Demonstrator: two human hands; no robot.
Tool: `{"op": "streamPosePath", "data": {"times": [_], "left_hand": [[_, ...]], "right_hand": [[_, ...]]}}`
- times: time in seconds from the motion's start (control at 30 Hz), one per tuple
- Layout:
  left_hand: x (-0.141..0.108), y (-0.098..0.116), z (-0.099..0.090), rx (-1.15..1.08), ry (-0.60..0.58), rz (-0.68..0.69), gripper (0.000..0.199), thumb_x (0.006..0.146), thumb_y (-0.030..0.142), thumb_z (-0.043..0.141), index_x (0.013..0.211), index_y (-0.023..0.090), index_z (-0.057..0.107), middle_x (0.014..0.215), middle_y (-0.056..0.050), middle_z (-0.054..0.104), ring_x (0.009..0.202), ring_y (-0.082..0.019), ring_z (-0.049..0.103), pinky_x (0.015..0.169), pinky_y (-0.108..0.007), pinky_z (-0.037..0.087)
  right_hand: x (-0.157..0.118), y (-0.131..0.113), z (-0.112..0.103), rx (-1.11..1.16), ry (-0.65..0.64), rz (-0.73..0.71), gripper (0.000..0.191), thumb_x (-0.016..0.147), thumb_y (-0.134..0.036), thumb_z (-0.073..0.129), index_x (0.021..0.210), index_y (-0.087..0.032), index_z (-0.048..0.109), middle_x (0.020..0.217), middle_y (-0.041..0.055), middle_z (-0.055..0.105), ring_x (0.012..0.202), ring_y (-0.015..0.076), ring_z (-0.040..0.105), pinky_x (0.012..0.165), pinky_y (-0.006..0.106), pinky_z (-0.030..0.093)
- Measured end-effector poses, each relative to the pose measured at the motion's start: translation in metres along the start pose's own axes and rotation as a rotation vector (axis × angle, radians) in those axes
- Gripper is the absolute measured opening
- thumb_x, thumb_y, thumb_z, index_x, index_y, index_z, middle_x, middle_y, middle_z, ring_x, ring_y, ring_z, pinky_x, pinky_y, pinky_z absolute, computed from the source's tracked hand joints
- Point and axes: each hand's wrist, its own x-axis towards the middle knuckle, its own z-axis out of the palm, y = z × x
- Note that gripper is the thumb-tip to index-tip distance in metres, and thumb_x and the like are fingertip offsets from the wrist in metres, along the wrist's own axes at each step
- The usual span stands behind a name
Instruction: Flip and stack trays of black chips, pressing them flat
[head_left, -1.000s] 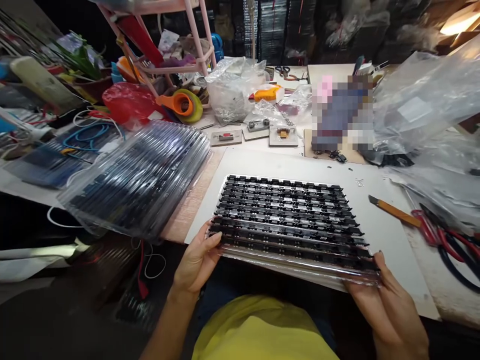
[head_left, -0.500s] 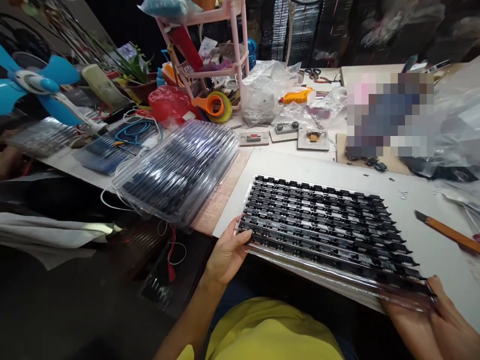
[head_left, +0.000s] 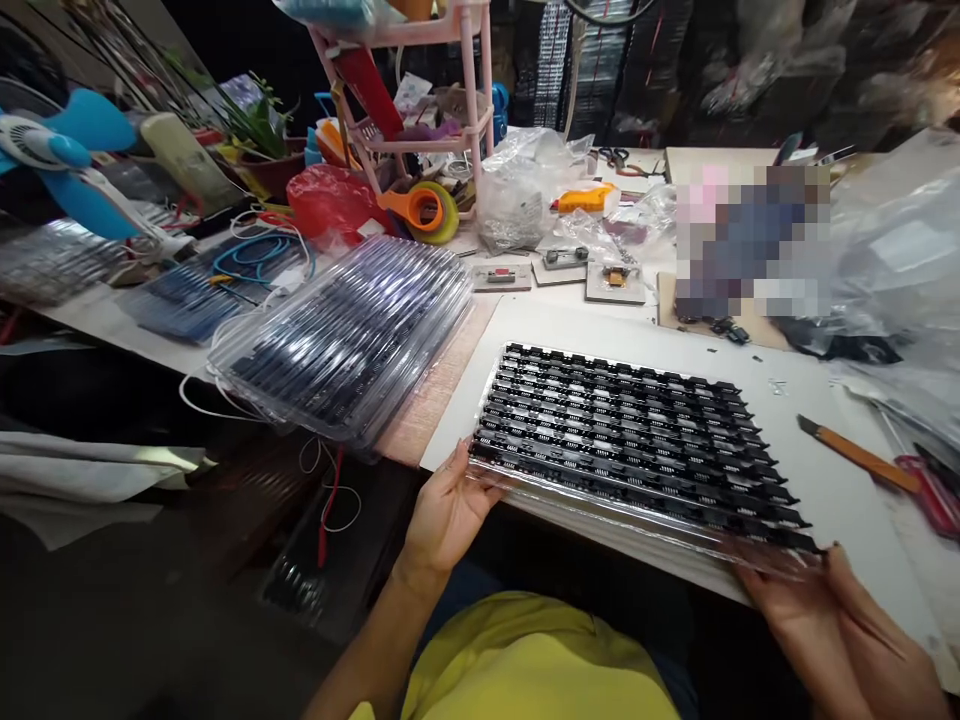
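Note:
A clear plastic tray (head_left: 600, 494) filled with rows of small black parts (head_left: 611, 420) lies tilted slightly over the front edge of the white board (head_left: 457, 420). At its near left corner, my left hand (head_left: 450, 515) holds it, with the thumb along the side and fingers partly beneath. My right hand (head_left: 832, 615) grips the near right corner; some of its fingers show through the clear plastic underneath. To the left rests a stack of similar filled trays (head_left: 345, 345).
An orange-handled cutter (head_left: 859, 452) lies right of the tray. Behind stand three small fixtures, one of them a grey block (head_left: 615, 283), beside a tape roll (head_left: 435, 212) and a pink rack (head_left: 469, 110). A blue fan (head_left: 60, 150) is far left, plastic bags (head_left: 900, 250) right.
My left thumb has shifted from the tray's top face to its side edge. The view has turned slightly right, so most things sit farther left.

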Motion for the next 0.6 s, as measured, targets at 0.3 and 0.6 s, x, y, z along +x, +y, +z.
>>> {"op": "streamPosePath", "data": {"times": [0.3, 0.6], "left_hand": [[0.0015, 0.0005, -0.0013, 0.062, 0.026, 0.025, 0.027, 0.094, 0.028, 0.044, 0.112, 0.019, 0.063, 0.098, -0.006, 0.071, 0.093, -0.020, 0.066, 0.093, -0.044, 0.048], [0.0029, -0.0004, 0.0056, 0.056, 0.136, 0.039, 0.034, 0.096, 0.024, 0.034, 0.100, 0.016, 0.067, 0.092, -0.008, 0.071, 0.089, -0.021, 0.066, 0.087, -0.044, 0.052]], "right_hand": [[0.0005, 0.0040, 0.0043, 0.066, -0.061, 0.020, 0.026, 0.091, -0.034, 0.049, 0.114, -0.030, 0.062, 0.132, 0.0026, 0.054, 0.125, 0.0249, 0.044, 0.097, 0.053, 0.045], [0.0038, 0.0053, 0.0046, 0.151, -0.143, 0.053, 0.025, 0.091, -0.033, 0.051, 0.113, -0.030, 0.062, 0.127, 0.0030, 0.058, 0.120, 0.0238, 0.050, 0.096, 0.053, 0.045]]}}
